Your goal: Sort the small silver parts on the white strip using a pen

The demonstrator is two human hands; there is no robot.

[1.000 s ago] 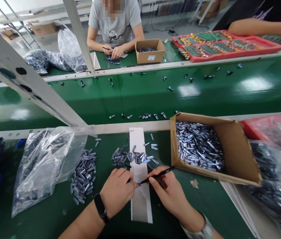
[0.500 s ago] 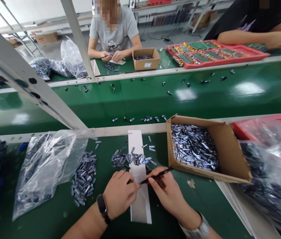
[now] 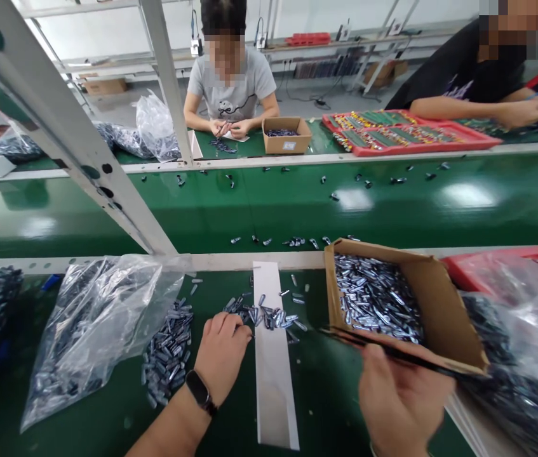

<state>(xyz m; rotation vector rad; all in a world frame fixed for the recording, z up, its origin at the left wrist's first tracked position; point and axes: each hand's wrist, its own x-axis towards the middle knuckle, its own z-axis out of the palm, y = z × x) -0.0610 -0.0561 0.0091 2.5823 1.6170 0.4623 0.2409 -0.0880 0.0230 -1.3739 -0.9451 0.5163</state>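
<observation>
My left hand (image 3: 223,352), with a dark wristband, has its fingers curled together at the edge of a small pile of shiny dark elongated pieces (image 3: 275,317). Whatever those fingers hold is hidden. The pieces lie partly on a white paper strip (image 3: 275,393) and partly on the green surface. Black tweezers (image 3: 342,335) are in my right hand (image 3: 397,393), which is at the front wall of a cardboard box (image 3: 444,311). More of the shiny pieces fill the box's left side. The tweezers' tips point left and are slightly blurred.
A larger heap (image 3: 168,355) of pieces lies beside a clear plastic bag (image 3: 92,336) at left. Another filled bag (image 3: 526,343) is at right. Beyond the white rail, pieces dot a green belt (image 3: 211,209). Two people sit opposite, near a red tray (image 3: 421,149).
My right hand has moved right with the tweezers, from the paper strip to the box front. My left hand has left the strip and shifted slightly left. The view has tilted up.
</observation>
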